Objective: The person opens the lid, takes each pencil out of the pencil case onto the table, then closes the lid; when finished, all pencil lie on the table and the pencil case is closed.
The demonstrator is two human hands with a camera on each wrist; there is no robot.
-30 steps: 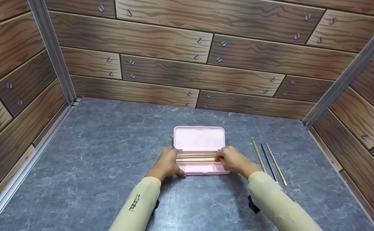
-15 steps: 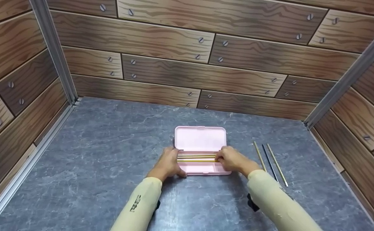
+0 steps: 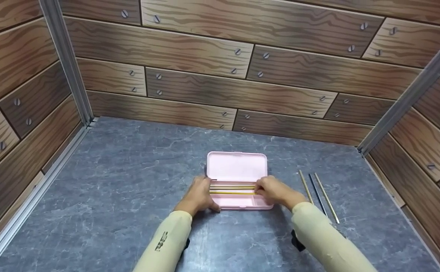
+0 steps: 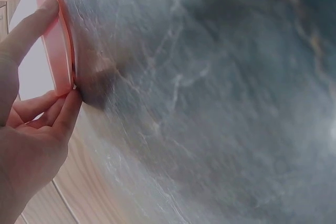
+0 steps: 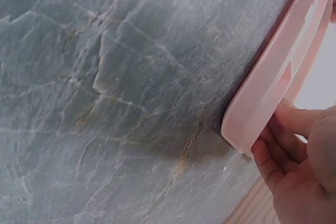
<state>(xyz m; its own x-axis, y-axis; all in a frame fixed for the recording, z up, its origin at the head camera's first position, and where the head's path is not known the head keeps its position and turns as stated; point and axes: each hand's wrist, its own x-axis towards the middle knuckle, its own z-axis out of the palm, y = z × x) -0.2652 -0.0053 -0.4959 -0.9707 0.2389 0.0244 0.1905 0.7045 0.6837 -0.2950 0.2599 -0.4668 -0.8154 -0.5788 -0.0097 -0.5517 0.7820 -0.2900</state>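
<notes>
A pink pencil case (image 3: 238, 207) lies with its lid (image 3: 237, 166) raised at the back. Several thin gold, pencil-like rods (image 3: 232, 193) run lengthwise inside it. My left hand (image 3: 199, 194) grips the case's left end; in the left wrist view the thumb (image 4: 48, 10) presses the front wall and the fingers (image 4: 65, 114) meet the end corner. At the other end, my right hand (image 3: 276, 190) has its thumb (image 5: 294, 119) over the rim and fingers (image 5: 268, 163) against the outer end wall. Its fingertips overlap the rods' right ends in the head view.
Right of the case, a gold rod (image 3: 305, 186), a dark blue rod (image 3: 317, 192) and another gold rod (image 3: 326, 197) lie side by side on the grey marbled table (image 3: 129, 170). Wood-patterned panels (image 3: 189, 83) and metal posts (image 3: 67, 64) enclose the back and sides.
The head view has shifted slightly, so the scene sits a little lower. Both hands keep their places on the case, and the rods beside it have not moved.
</notes>
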